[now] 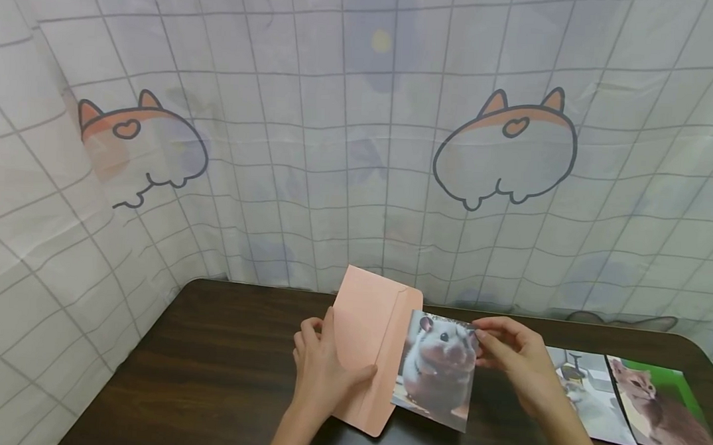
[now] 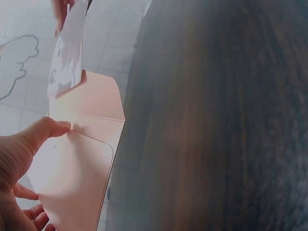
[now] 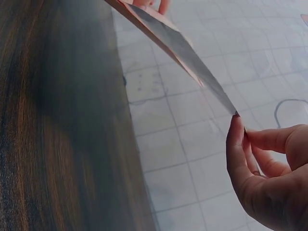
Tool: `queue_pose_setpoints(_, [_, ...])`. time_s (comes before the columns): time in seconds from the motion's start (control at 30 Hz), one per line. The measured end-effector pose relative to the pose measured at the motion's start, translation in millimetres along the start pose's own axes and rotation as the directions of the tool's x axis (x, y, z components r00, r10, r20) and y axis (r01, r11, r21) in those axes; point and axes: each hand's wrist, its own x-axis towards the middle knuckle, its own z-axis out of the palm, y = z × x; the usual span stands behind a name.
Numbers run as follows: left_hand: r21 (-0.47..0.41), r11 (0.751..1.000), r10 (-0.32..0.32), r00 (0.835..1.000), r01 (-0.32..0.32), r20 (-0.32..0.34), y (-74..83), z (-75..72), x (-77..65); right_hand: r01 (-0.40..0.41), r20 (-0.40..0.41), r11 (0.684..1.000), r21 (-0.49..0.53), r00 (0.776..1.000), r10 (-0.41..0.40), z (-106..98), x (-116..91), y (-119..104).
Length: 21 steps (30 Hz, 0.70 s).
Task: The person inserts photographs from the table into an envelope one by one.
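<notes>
Backdrop: pale grid-patterned sheeting with cartoon animal outlines hangs behind a dark wood-grain tabletop.
Pink envelope: the envelope is held raised over the tabletop, its upper end overlapping the far edge in the head view; its flap is folded out toward the right.
Left hand: the person's left hand grips the envelope, thumb across its face near the flap's crease.
Hamster picture: the card overlaps the flap and lies outside the pocket, slightly tilted.
Right hand: the right hand pinches the card near its upper right corner between thumb and fingers.
Other pictures: a white-animal picture and a brown-cat picture lie just beside each other along the tabletop's right edge.
Progress: judged midway; envelope unfolded, hamster picture at its mouth, two pictures lying apart, flap not closed. Whether the pocket contains anything cannot be told.
</notes>
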Motion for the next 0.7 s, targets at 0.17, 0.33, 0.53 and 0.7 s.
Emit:
queue_pose_setpoints(0.17, [0.007, 1.000, 0.015, 1.000, -0.015, -0.014, 1.9, -0.4, -2.2, -0.004, -0.009, 1.000, 0.000, 1.000, 0.004, 3, 0, -2])
queue_pose_setpoints(0.33, [0.015, 1.000, 0.014, 1.000, -0.014, -0.013, 4.4, 1.1, -4.6, -0.016, -0.026, 1.000, -0.026, 1.000, 0.016, 8, -1, -4])
queue_pose_setpoints(0.53, [0.021, 1.000, 0.022, 0.999, -0.022, -0.023, 7.0, 3.4, -6.9, -0.014, -0.035, 0.999, -0.039, 0.999, 0.012, 12, -3, -4])
queue_pose_setpoints(0.7, [0.023, 1.000, 0.010, 1.000, -0.010, -0.013, 9.0, 3.9, -5.5, 0.001, -0.026, 1.000, -0.017, 1.000, -0.002, 17, -1, -4])
